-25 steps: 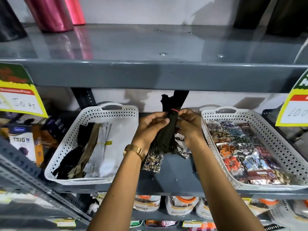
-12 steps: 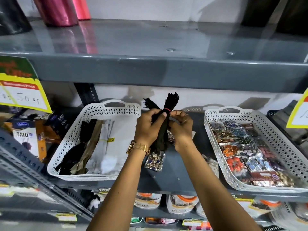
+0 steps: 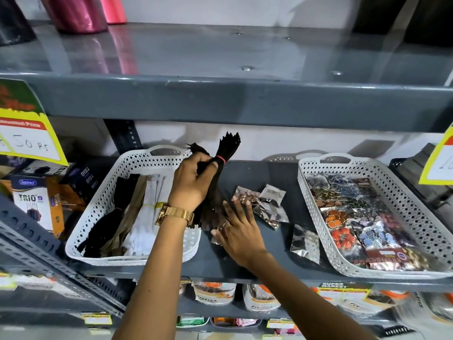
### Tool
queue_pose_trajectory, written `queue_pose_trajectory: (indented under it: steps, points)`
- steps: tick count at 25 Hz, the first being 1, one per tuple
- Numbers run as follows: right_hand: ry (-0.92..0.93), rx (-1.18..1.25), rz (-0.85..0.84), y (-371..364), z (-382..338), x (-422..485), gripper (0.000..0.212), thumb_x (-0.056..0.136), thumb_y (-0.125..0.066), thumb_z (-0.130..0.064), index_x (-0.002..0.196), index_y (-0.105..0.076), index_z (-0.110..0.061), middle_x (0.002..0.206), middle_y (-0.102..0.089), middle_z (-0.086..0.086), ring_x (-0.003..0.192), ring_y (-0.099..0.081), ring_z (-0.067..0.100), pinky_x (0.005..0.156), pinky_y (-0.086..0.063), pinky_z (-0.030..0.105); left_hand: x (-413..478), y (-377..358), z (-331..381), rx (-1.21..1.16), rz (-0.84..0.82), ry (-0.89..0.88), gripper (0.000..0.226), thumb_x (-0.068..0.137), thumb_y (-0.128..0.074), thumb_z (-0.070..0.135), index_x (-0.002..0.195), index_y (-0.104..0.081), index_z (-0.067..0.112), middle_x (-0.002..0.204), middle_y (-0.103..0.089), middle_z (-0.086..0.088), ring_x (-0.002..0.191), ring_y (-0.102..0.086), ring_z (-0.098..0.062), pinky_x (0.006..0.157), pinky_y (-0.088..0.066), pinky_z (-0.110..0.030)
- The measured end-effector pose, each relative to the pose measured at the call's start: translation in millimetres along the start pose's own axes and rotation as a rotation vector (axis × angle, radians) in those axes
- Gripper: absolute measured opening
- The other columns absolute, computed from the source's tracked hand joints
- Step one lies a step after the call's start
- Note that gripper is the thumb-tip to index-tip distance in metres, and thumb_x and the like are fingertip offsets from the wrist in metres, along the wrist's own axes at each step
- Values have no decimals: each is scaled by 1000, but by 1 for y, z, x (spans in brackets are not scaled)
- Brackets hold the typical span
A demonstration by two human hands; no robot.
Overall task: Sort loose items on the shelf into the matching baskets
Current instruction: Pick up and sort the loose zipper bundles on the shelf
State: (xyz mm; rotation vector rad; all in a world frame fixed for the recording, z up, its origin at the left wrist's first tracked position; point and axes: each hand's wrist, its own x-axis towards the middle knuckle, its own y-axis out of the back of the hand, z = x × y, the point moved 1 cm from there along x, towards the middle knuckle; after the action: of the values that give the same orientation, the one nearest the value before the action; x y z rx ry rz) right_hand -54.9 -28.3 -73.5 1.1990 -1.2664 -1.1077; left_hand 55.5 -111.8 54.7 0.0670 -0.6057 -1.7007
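My left hand (image 3: 190, 181) grips a bundle of black zippers (image 3: 226, 152) tied with a red band, held upright between the two baskets. My right hand (image 3: 239, 229) lies flat and open on the shelf, fingers spread over a small packet that it mostly hides. Loose clear packets of buttons (image 3: 245, 195) and a silvery packet (image 3: 305, 242) lie on the shelf to its right. The left white basket (image 3: 107, 190) holds black, tan and white zipper bundles. The right white basket (image 3: 402, 200) holds colourful button packets.
The grey upper shelf (image 3: 245, 101) overhangs close above the baskets. Yellow price tags hang at the left (image 3: 27, 133) and right (image 3: 438, 163). Boxes marked TRIO (image 3: 31, 204) stand left of the left basket. Packaged goods fill the shelf below.
My right hand let go of the zipper bundle and dropped flat onto the shelf beside the loose packets. My left hand kept the bundle and shifted slightly left toward the left basket.
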Motion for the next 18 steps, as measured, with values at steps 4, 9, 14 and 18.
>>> queue_pose_trajectory:
  steps: [4, 9, 14, 18]
  points:
    - [-38, -145, -41, 8, 33, 0, 63, 97, -17, -51, 151, -9, -21, 162, 3, 3, 145, 20, 30, 114, 19, 57, -7, -1, -4, 0, -65, 65, 14, 88, -58, 27, 89, -64, 15, 68, -61, 1, 66, -58, -21, 65, -47, -34]
    - [-224, -113, -95, 17, 69, 11, 69, 95, -27, -51, 151, 0, -22, 162, 8, 2, 145, 21, 31, 115, 13, 56, -12, -27, -5, 57, -128, 44, 19, 91, -55, 26, 92, -63, 9, 80, -63, -6, 76, -58, -23, 66, -45, -31]
    - [-220, -56, -188, 13, 82, 31, 63, 95, -25, -53, 150, -12, -25, 162, -1, -1, 147, 10, 30, 119, 2, 58, -33, -80, -17, 111, -229, 2, 23, 96, -47, 21, 105, -58, 4, 111, -57, -18, 103, -55, -32, 90, -46, -37]
    - [-326, -60, -212, 0, 97, 23, 65, 92, -16, -61, 149, -5, -34, 162, -1, -1, 148, 5, 27, 116, 5, 59, -52, -98, -45, 418, -173, 112, 24, 96, -40, 33, 110, -48, 16, 118, -45, -11, 92, -62, -37, 71, -52, -45]
